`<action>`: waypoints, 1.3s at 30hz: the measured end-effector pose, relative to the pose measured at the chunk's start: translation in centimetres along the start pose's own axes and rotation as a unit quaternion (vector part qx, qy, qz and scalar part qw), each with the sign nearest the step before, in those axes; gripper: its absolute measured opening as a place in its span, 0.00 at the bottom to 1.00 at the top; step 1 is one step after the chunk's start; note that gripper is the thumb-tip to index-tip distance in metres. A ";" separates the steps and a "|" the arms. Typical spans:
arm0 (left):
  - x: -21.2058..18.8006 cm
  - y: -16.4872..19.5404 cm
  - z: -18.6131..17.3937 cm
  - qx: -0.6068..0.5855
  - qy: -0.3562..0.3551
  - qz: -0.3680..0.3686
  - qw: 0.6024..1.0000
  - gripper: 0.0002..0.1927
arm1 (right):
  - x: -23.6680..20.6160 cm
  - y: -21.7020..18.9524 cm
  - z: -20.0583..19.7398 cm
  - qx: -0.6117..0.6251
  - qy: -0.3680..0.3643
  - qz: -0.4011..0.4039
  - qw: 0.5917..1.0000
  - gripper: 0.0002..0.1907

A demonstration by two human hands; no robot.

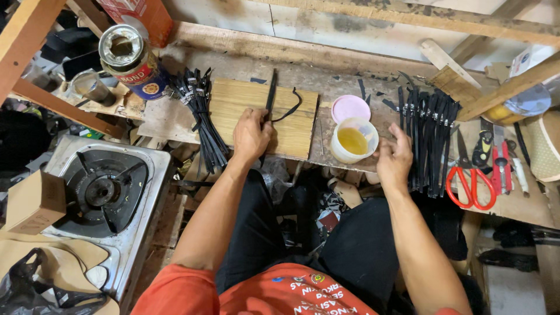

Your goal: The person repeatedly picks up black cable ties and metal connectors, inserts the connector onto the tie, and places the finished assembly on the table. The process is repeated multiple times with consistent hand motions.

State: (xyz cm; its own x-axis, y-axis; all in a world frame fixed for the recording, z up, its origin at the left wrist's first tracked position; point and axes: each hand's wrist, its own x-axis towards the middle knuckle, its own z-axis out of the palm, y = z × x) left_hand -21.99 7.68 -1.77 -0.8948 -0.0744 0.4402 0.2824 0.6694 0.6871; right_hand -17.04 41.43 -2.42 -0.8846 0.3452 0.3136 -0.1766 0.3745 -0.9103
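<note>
Yellow glue, or a liquid like it, fills the bottom of a white tub [353, 140] near the bench's front edge; pink lid [350, 108] off, lying just behind, touching or nearly so. Left hand [252, 135] pressed on a wooden board [294, 131], fingers curled and pinching a black strap [272, 95] that runs away across the board. Second strap [290, 110] curled just right of it. Right hand [394, 156] beside the tub, fingers spread wide, holding nothing, fingertips just short of a bundle [430, 137] of black straps. Another bundle [200, 114] fanned out left of the board. Round tin [129, 61] tilted at top left, top open, contents dark and not readable. Glass jar [91, 86] beside it, seemingly empty. Red scissors [471, 184] right of the bundle, next to red pliers [501, 162]. Gas stove [105, 195] lower left, cardboard box [35, 201] on its corner.
</note>
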 end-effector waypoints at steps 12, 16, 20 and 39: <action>1.7 -1.9 0.1 -0.223 0.020 -0.107 0.969 0.14 | 1.2 1.6 1.6 -0.042 0.059 -0.076 0.995 0.22; 1.5 -2.8 0.0 -0.272 -0.026 -0.116 0.955 0.16 | 1.4 2.0 2.1 -0.074 0.048 -0.090 0.992 0.23; 0.7 -3.3 -0.5 -0.129 -0.098 -0.051 0.985 0.20 | 2.8 1.8 2.5 -0.115 0.043 -0.050 0.991 0.23; -1.2 -4.7 0.8 -0.035 -0.101 0.091 0.990 0.08 | 2.4 3.1 3.4 -0.019 0.043 -0.108 0.993 0.15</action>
State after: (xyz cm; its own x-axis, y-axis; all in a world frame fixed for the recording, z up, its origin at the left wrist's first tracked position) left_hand -22.48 5.21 -5.97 -0.8763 0.1972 0.4396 0.4616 0.6048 0.6489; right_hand -21.16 40.54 -5.40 -0.7871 0.3252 0.5241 -0.3400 0.4801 -0.8086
